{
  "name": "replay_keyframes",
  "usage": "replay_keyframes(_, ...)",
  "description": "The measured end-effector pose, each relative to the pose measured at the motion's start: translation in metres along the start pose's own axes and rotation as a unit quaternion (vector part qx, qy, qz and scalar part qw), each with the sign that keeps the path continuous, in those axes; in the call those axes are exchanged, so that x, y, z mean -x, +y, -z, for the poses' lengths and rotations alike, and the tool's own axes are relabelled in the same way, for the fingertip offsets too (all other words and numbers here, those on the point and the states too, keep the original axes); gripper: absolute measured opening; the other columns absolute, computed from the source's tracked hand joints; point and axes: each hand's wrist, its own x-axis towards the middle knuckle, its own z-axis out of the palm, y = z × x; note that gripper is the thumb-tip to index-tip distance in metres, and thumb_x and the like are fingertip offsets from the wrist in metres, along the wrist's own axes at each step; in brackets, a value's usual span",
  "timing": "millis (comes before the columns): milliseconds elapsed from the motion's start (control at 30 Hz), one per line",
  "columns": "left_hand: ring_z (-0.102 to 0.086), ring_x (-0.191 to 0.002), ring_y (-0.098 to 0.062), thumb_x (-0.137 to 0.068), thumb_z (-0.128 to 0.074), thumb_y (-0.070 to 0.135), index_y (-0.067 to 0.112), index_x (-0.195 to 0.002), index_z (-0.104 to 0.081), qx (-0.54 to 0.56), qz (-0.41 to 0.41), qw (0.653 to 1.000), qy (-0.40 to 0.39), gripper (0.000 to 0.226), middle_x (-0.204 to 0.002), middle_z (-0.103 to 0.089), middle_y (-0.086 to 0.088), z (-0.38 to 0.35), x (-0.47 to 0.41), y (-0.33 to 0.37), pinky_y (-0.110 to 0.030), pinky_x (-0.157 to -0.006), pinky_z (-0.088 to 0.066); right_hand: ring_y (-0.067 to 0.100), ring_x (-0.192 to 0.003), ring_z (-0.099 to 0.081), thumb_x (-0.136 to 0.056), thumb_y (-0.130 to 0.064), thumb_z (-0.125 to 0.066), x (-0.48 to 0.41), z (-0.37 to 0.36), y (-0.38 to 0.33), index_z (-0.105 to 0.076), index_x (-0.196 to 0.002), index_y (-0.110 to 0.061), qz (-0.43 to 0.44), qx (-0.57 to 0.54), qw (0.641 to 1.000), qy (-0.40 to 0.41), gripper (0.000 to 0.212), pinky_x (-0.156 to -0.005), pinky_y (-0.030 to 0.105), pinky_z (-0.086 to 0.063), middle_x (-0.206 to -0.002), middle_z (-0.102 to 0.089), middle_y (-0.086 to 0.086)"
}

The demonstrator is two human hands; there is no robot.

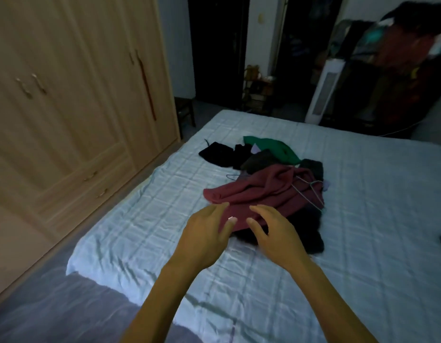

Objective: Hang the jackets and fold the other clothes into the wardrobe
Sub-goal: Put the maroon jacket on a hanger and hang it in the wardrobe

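Pile of clothes [264, 174]: heaped on the bed [362, 231], near the middle of the pale quilted cover, well apart from the wardrobe [78, 95].

Maroon garment [259, 191]: uppermost and nearest, spread loosely across the front of the pile. Green garment [271, 147]: at the far side, partly tucked under darker items. Black garment [217, 154]: at the far left edge, lying flat on the cover. Second dark garment [311, 236]: beneath the maroon one, protruding at the near right.

Wire hanger [309, 194]: resting tilted on the right part of the maroon garment.

Left hand [204, 233]: extended over the near edge of the maroon garment, palm down, fingers apart and only slightly bent, gripping nothing. Contact with the fabric: cannot be confirmed.

Right hand [273, 233]: just beside the left, over the same edge and the dark garment below it, fingers apart and loosely curved, gripping nothing.

Wardrobe: along the left wall, all visible doors closed, drawers closed below.

White tower unit [323, 92]: upright on the floor past the far end of the bed, beside a loaded clothes rack [400, 70].
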Motion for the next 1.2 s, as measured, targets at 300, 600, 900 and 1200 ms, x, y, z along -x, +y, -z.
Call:
replay_keyframes(300,-0.047,-0.124,-0.016,-0.096,-0.038,0.049,0.017,-0.139,-0.043,0.046,-0.077,0.995,-0.051,0.055,-0.137,-0.051,-0.001,-0.021,-0.067,-0.031,-0.027,-0.103,-0.035,0.014,-0.119,-0.052,-0.094,-0.04,-0.052,-0.027,0.001,0.023,-0.056,-0.129,-0.018,-0.082,0.064,0.993,0.054,0.042,-0.098,0.029,-0.043,-0.132,-0.055,-0.001)
replay_keyframes(600,-0.045,-0.125,-0.012,-0.082,-0.025,0.069,0.021,-0.139,-0.044,0.011,-0.091,0.99,-0.105,0.077,-0.137,-0.05,0.004,-0.066,-0.148,-0.028,-0.027,-0.103,-0.036,0.011,-0.122,-0.049,-0.094,-0.041,-0.051,-0.076,0.009,0.091,-0.055,-0.13,-0.02,-0.131,0.036,0.987,0.086,0.042,-0.099,0.023,-0.04,-0.134,-0.053,-0.004)
replay_keyframes(900,-0.048,-0.121,-0.01,-0.081,-0.029,0.069,0.023,-0.138,-0.045,-0.033,-0.128,0.975,-0.179,0.075,-0.134,-0.052,0.007,-0.132,-0.237,0.005,-0.027,-0.102,-0.037,0.012,-0.122,-0.05,-0.094,-0.043,-0.051,-0.132,0.033,0.17,-0.056,-0.129,-0.02,-0.172,0.02,0.98,0.097,0.042,-0.102,0.025,-0.039,-0.133,-0.054,-0.003)
replay_keyframes(1200,-0.05,-0.121,-0.015,-0.081,-0.023,0.066,0.019,-0.138,-0.045,-0.073,-0.162,0.956,-0.235,0.077,-0.135,-0.053,0.003,-0.213,-0.348,0.0,-0.029,-0.102,-0.037,0.015,-0.12,-0.052,-0.084,-0.063,-0.029,-0.194,0.025,0.257,-0.057,-0.128,-0.022,-0.234,0.06,0.968,0.072,0.066,-0.101,0.033,-0.042,-0.132,-0.055,-0.001)
